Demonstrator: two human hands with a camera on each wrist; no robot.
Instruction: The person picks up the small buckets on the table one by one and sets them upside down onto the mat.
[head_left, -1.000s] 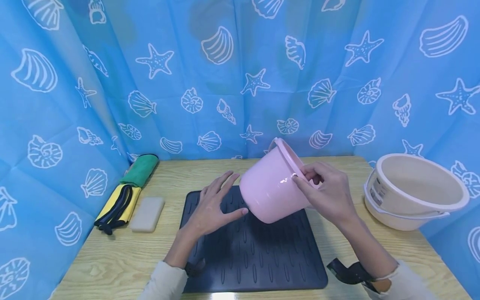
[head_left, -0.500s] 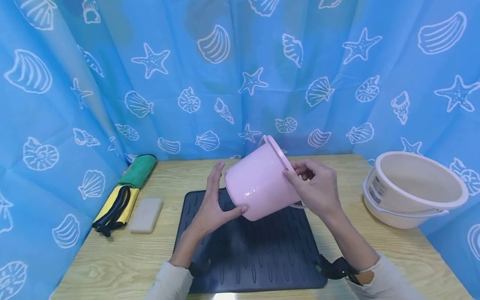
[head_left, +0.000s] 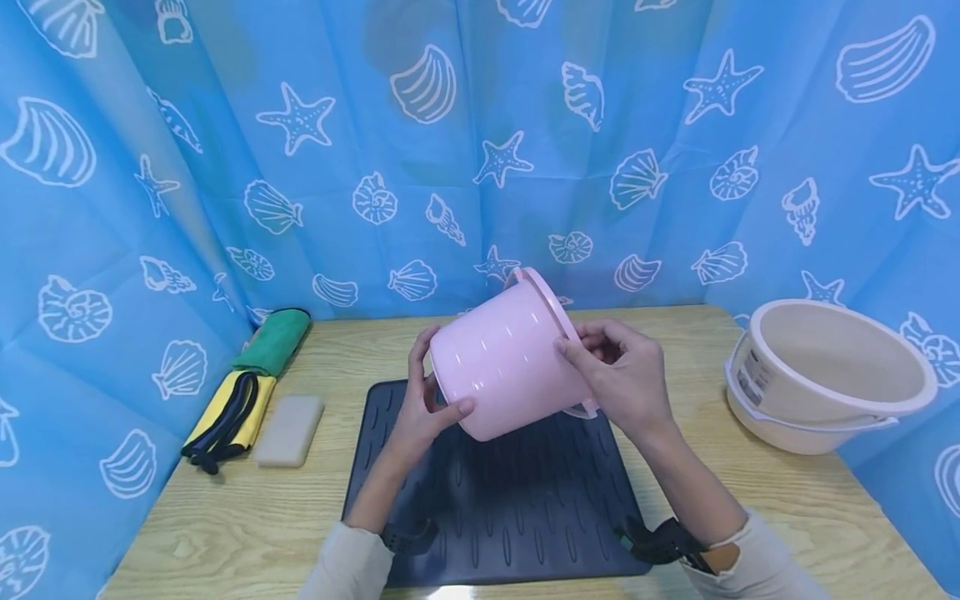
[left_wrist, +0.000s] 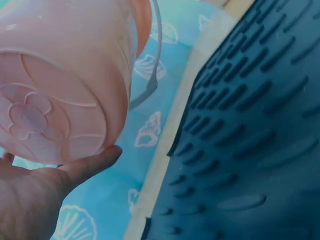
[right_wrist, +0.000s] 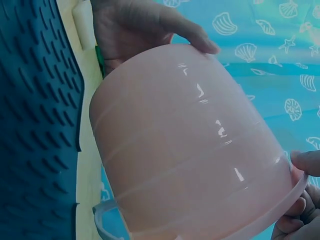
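1. The right hand (head_left: 628,377) pinched the rim (head_left: 553,307) of the pink bucket (head_left: 506,367), thumb outside, fingers curled behind.
2. The left hand (head_left: 417,415), spread wide, gripped the base (left_wrist: 45,117), thumb against the near edge.
3. On the table (head_left: 217,533) lay a dark mat (head_left: 517,525).
4. The bucket was tilted sideways above it, base leftward.

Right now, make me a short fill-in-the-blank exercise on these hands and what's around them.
1. The right hand pinches the pink bucket by its ____.
2. Near the left hand, the bucket's base shows a moulded ____.
3. Just beyond the yellow cloth lies a ____ one.
4. In the head view, the beige bucket stands to the ____ of the ridged mat.

Missing words: rim; flower; green; right.
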